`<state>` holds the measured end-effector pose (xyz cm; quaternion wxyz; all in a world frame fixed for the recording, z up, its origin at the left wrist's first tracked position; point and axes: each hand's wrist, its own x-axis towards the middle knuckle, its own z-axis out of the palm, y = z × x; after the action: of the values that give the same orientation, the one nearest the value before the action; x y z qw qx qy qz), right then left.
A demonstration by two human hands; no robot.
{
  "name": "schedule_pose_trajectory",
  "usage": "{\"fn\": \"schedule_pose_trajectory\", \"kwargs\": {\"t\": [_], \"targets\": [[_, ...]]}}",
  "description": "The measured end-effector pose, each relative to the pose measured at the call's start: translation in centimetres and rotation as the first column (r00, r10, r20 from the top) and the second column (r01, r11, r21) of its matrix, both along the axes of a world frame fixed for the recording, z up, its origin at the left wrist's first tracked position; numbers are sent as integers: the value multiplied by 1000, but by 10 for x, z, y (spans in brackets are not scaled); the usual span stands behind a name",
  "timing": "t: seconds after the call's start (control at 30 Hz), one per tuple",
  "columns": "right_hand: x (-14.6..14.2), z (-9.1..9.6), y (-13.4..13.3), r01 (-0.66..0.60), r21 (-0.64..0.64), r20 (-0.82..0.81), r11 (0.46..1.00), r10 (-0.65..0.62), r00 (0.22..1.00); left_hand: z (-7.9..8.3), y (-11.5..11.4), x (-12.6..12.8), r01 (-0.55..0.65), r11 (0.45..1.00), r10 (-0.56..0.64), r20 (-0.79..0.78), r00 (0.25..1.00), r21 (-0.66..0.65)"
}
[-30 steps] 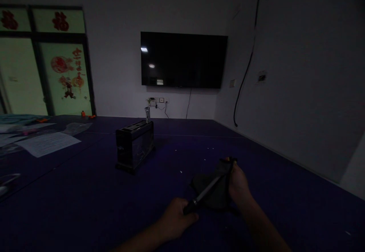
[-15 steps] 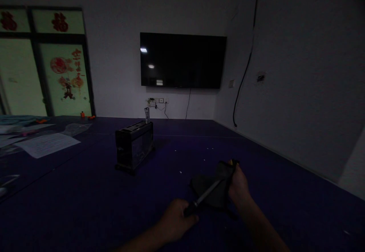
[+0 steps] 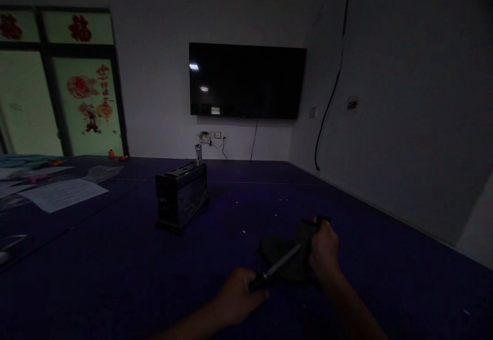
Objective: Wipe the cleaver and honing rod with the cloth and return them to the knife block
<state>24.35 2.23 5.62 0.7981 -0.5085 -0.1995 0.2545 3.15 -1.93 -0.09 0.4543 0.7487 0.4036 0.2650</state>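
My left hand [image 3: 241, 296], at the lower centre, is closed round the black handle of a tool with a straight grey metal shaft [image 3: 284, 261]. The shaft points up and to the right, across the front of a dark grey cloth pouch-like piece [image 3: 295, 268]. My right hand [image 3: 324, 247] grips the upper right edge of that cloth piece. A small yellow and black part [image 3: 322, 221] sticks out above the right fist. In the dim light I cannot tell the exact kind of tool, or whether its tip touches the cloth.
On the dark blue surface [image 3: 223, 263], a black box-shaped appliance [image 3: 181, 196] stands left of centre, with a small patterned object [image 3: 198, 155] by its far end. Paper sheets [image 3: 63, 194] and a clear bag [image 3: 102, 173] lie at left. Small white scraps dot the middle.
My right hand has turned and shifted slightly right, and the cloth piece has moved with it. More of the yellow part shows. My left hand and the tool are almost unmoved.
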Motion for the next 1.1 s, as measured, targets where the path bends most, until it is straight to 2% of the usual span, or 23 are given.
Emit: {"fn": "schedule_pose_trajectory", "kwargs": {"t": [0.6,1.1], "targets": [[2,6,-7,21,-2,258,1000,-20,966,-4,1,1,-6,999,7,12,1000,-40],[14,10,-10,86,-50,486,995,-51,872,-1,1,0,-15,999,14,-27,1000,-30]]}}
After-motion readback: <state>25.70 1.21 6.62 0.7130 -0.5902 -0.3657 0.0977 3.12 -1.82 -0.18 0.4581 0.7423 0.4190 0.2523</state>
